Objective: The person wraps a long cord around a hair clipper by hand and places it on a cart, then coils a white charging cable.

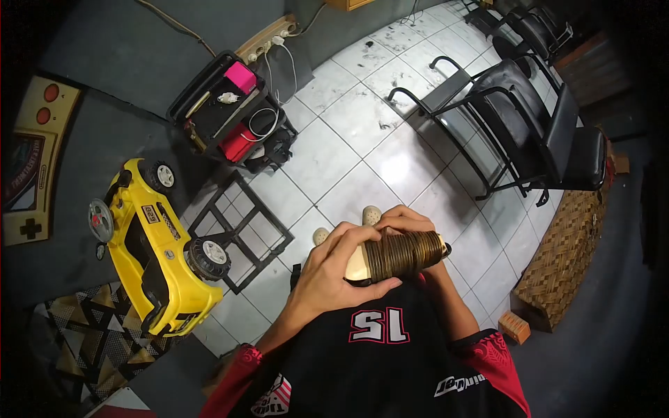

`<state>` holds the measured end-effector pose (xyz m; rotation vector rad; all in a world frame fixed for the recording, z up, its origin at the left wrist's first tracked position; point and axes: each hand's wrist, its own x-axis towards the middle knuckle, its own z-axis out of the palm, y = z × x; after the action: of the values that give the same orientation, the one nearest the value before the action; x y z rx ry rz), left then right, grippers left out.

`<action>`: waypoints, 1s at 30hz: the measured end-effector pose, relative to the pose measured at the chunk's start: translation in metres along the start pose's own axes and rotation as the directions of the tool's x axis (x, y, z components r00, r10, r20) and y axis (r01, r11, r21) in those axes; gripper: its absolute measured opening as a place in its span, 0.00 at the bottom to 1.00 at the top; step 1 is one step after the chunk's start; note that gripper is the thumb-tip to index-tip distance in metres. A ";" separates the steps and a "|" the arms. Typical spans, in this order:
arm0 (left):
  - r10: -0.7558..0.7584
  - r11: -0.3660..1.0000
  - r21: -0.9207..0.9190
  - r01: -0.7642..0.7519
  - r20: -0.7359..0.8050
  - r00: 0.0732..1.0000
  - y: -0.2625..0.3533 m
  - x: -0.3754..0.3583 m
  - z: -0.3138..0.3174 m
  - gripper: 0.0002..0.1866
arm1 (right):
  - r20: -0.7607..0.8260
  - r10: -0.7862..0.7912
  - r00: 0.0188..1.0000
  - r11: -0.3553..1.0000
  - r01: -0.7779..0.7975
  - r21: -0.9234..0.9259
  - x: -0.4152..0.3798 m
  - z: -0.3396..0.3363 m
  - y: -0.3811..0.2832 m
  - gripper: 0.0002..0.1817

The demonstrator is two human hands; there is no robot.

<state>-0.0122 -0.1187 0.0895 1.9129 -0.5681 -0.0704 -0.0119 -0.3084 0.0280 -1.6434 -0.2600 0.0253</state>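
A pale block or rod wound with many turns of brown cord (pixel 408 254) lies level across my front, above the black shirt with the number 15. My left hand (pixel 327 275) is closed around its pale left end, the thumb along the near side and the fingers over the top. Behind the winding, my right hand (pixel 408 221) curls over the far side and supports the right end. The right palm and some of its fingertips are hidden by the cord-wound piece. A dark knob or tip shows at the right end.
On the left are a yellow toy car (pixel 157 244) and a black frame (pixel 240 233) on the tiled floor. A black cart (pixel 230 111) with cables stands by the wall. Black chairs (pixel 509 118) and a woven box (pixel 564 251) are at the right. Two beige shoes (pixel 371 215) are below.
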 end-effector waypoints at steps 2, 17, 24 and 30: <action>-0.029 0.999 0.032 0.029 0.011 1.000 0.003 0.000 -0.001 0.34 | -0.029 0.086 0.996 0.995 -0.084 0.058 -0.001 0.004 -0.002 0.06; 0.037 0.995 0.097 -0.021 -0.164 0.986 -0.015 -0.001 -0.002 0.27 | 0.045 0.065 0.997 0.976 -0.054 -0.211 -0.011 0.027 0.026 0.09; -0.535 0.706 -0.636 0.312 -0.189 0.824 -0.048 -0.006 -0.019 0.25 | -0.005 0.141 0.990 0.941 -0.136 -0.309 -0.007 0.020 0.000 0.08; -0.589 0.577 -0.795 0.188 -0.245 0.770 -0.060 -0.004 -0.033 0.21 | 0.003 0.301 0.954 0.932 -0.294 -0.213 -0.021 -0.004 -0.013 0.08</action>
<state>0.0162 -0.0708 0.0488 1.1246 0.2697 -0.0896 -0.0338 -0.3155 0.0385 -1.8828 -0.0376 0.2653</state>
